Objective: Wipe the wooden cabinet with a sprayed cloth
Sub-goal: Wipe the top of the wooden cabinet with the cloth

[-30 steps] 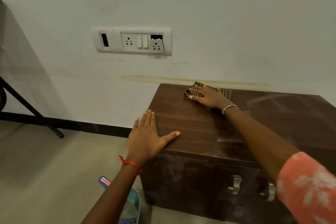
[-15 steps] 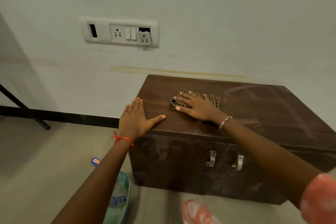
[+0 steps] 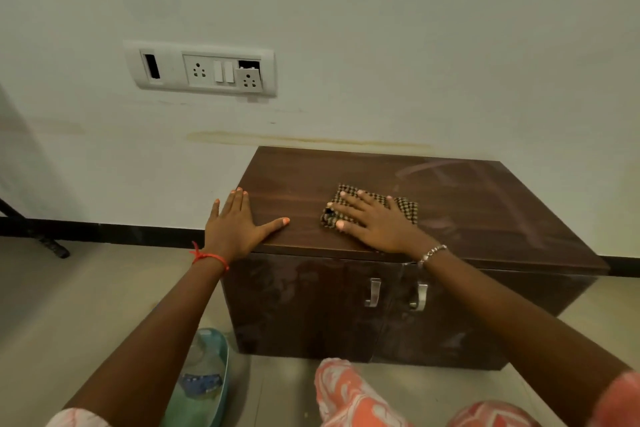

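A low dark wooden cabinet (image 3: 485,211) stands against the white wall, with two metal handles on its front doors. A brown checked cloth (image 3: 407,207) lies flat on its top, near the front edge. My right hand (image 3: 374,224) presses flat on the cloth, fingers spread. My left hand (image 3: 235,225) rests flat over the cabinet's front left corner, thumb on the top, holding nothing. Faint wipe streaks show on the right half of the top.
A pale green spray bottle (image 3: 204,378) stands on the tiled floor beside the cabinet's left front corner, under my left forearm. A socket and switch panel (image 3: 204,71) sits on the wall above. A black stand leg (image 3: 45,243) reaches the floor at far left.
My right hand has dragged the cloth from the back of the cabinet top toward the front edge. My left hand stays on the left corner. The camera has pulled back and up.
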